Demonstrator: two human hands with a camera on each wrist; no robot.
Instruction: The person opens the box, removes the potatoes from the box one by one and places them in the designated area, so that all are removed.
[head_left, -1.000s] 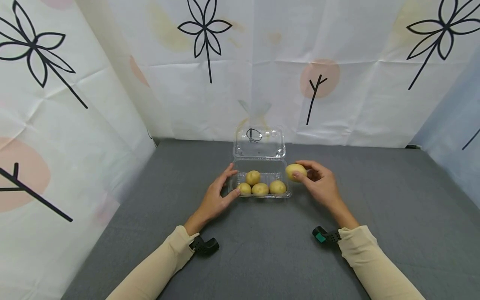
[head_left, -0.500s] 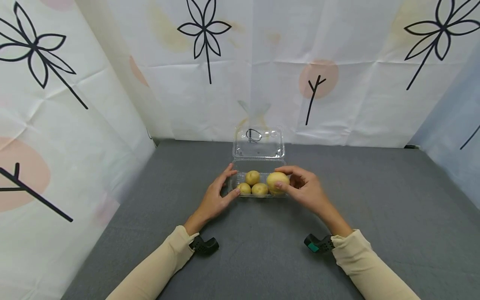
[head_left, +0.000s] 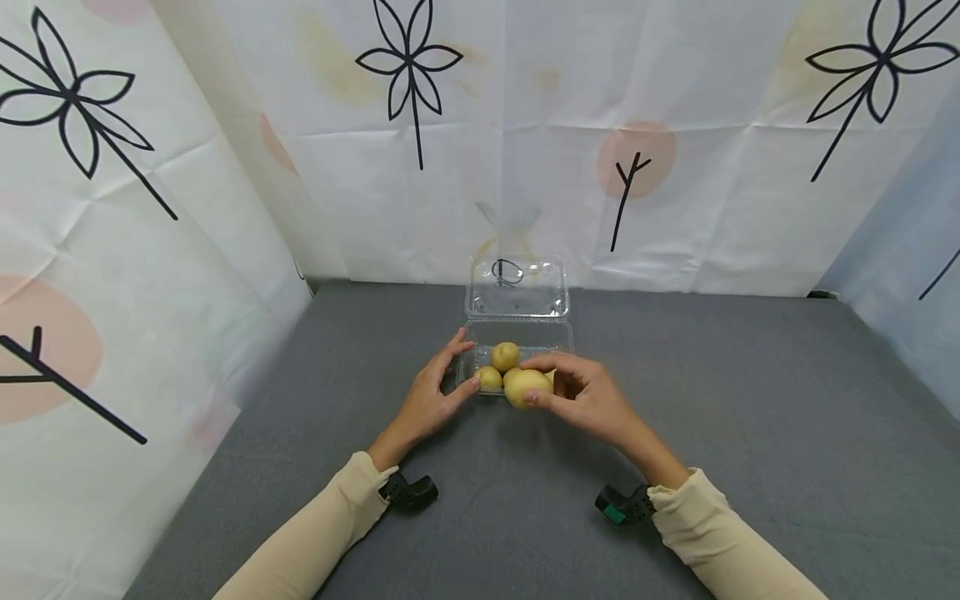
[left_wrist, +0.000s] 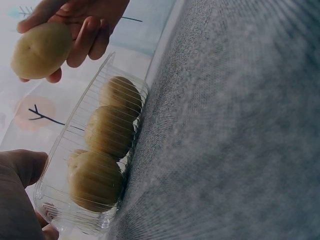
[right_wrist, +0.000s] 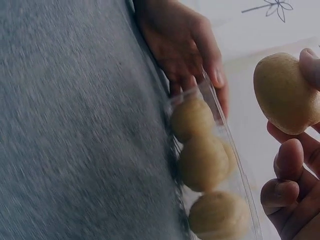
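Above the front edge of a clear plastic clamshell container (head_left: 551, 333), my right hand (head_left: 592, 400) holds a yellow potato (head_left: 527, 388) between thumb and fingers. In the left wrist view, this potato (left_wrist: 42, 50) hangs apart from the container. My left hand (head_left: 431, 396) holds the container's left end, with the thumb at the front corner and fingers along the side. Inside lie several more potatoes (head_left: 506, 356), three in a front row and one behind. The right hand and its potato partly hide the front row in the head view; the right wrist view shows those potatoes (right_wrist: 204, 162).
The container's clear lid (head_left: 517, 286) stands up at the back, near the patterned white backdrop (head_left: 555, 167). A grey cloth (head_left: 480, 517) covers the table. Each wrist wears a black strap device (head_left: 408, 493).
My right hand has carried its potato leftward from beside the container's right end, over the front-row potatoes, to the front middle. My left hand has stayed at the container.
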